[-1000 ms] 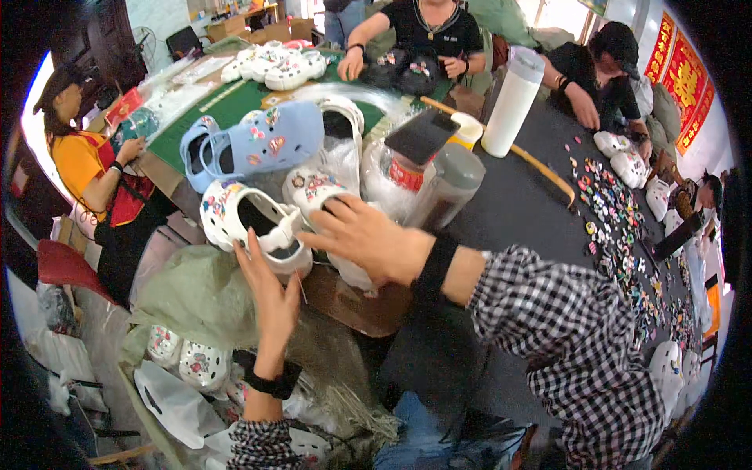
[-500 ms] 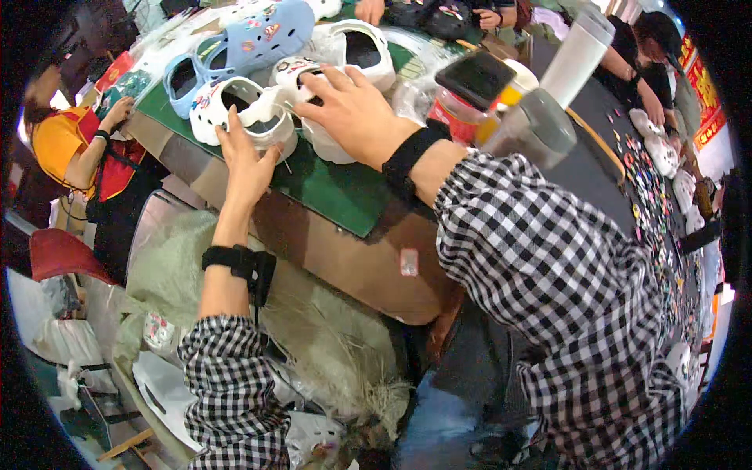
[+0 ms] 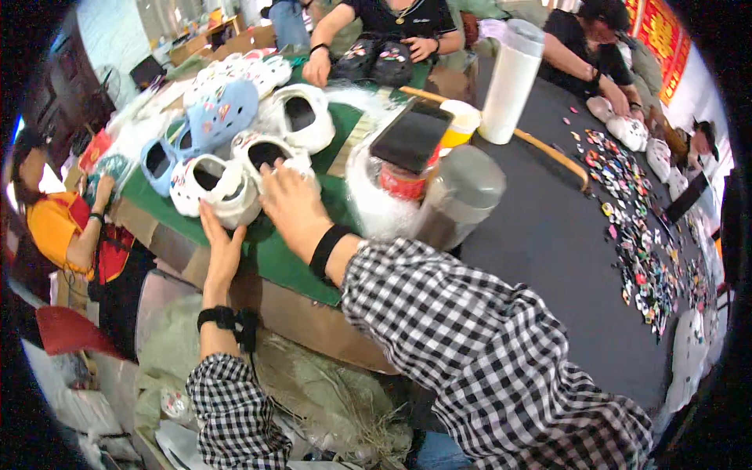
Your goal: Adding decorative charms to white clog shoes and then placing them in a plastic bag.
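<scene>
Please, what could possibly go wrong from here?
The right sleeve passes near the grey container and might knock it. The black phone seems perched on the red-labelled jar; a bump could slide it off. A push from the left hand on the front white clog may shift the blue clogs behind.

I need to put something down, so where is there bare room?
Widest: the dark tabletop between the grey-lidded container and the scattered charms. Smaller: the green mat between left hand and right hand. Crowded: farther back, where clogs stand close together.
</scene>
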A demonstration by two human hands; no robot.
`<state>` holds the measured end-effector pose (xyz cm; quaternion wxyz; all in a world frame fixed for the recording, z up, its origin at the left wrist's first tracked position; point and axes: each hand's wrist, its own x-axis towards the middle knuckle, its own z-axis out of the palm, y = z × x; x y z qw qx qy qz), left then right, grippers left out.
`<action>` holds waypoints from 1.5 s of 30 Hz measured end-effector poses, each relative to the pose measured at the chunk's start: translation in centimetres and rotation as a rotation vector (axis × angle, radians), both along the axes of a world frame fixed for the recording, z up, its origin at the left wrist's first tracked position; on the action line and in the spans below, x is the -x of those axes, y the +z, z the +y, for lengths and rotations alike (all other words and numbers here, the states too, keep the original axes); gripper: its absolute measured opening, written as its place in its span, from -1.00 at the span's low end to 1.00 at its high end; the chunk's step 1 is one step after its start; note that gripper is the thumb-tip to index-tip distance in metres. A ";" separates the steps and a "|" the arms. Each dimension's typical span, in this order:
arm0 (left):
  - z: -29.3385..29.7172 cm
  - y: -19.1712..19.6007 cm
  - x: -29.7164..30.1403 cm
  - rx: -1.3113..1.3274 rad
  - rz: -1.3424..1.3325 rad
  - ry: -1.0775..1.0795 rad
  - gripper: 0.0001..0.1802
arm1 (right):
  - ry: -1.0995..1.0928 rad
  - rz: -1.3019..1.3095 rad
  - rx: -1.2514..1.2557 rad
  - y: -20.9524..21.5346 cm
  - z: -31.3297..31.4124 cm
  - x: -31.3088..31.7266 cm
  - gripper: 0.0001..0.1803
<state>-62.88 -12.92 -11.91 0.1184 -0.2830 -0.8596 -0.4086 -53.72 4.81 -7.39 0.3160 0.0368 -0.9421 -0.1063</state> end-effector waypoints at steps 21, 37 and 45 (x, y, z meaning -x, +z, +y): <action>-16.2 -8.4 4.6 0.224 0.241 -0.179 -0.33 | 0.292 -0.296 0.686 22.3 5.7 -46.6 -0.81; -0.9 -2.0 -11.1 0.276 0.344 -0.054 -0.48 | -1.129 0.482 0.736 18.3 19.4 -92.1 -0.71; 4.4 1.9 -18.8 0.247 0.091 -0.055 -0.56 | -1.341 0.016 0.803 16.8 24.5 -93.3 -0.55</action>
